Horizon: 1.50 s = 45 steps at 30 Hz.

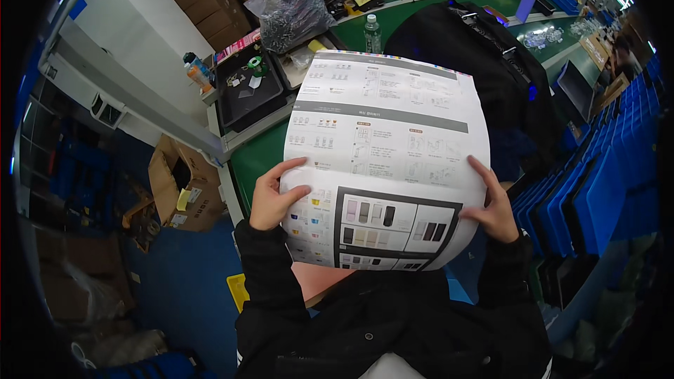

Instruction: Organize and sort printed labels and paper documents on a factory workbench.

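Observation:
A large printed paper sheet [379, 147] spans the space between my two hands, its near part curving down toward me. Grey bands, small line drawings and framed pictures of tall, narrow items cover it. My left hand [275, 195] pinches its left edge, thumb lying on top. On the right edge, my right hand [496, 205] grips it the same way, with the fingertips against the paper. The far edge of the sheet carries a strip of small colour patches. Beneath the near edge shows part of a pinkish-orange surface [319, 281].
Beyond the sheet lies a green tabletop [354, 28] with a clear bottle [373, 34] and a large black bag [456, 42]. A black tray [246, 84] and a plastic bag [289, 12] sit at left. Blue panels [597, 182] line the right; a cardboard box [186, 186] stands left.

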Each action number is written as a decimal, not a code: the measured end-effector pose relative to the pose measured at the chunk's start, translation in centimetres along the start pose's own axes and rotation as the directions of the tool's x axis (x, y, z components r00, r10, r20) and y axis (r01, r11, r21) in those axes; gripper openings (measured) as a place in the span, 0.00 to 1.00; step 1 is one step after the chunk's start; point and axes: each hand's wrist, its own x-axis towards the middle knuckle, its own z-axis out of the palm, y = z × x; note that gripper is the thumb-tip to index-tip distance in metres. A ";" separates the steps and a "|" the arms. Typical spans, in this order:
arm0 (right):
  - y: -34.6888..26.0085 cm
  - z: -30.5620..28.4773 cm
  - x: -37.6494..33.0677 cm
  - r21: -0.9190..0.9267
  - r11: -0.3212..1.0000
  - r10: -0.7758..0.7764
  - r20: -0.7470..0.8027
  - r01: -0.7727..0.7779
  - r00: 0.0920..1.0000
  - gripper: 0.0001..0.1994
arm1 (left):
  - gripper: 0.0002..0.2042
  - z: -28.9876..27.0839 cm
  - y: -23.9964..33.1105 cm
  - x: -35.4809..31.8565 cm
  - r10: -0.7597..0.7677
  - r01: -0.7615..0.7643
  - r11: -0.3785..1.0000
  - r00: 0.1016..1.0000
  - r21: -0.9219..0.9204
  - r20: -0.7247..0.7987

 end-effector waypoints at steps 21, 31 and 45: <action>-6.3 -3.1 0.5 -0.575 0.745 0.403 -0.013 -0.336 0.915 0.14 | 0.20 2.8 4.8 -6.6 0.507 -0.131 0.630 0.817 0.766 -0.277; -9.3 0.9 0.6 -0.458 0.800 -0.203 0.398 0.386 0.894 0.37 | 0.15 7.2 3.0 -5.9 0.522 -0.481 0.840 0.843 0.250 -0.131; -5.7 2.4 1.3 -0.413 0.809 -0.254 0.395 0.418 0.883 0.13 | 0.12 8.8 5.6 -6.6 0.597 -0.461 0.632 0.802 0.623 -0.013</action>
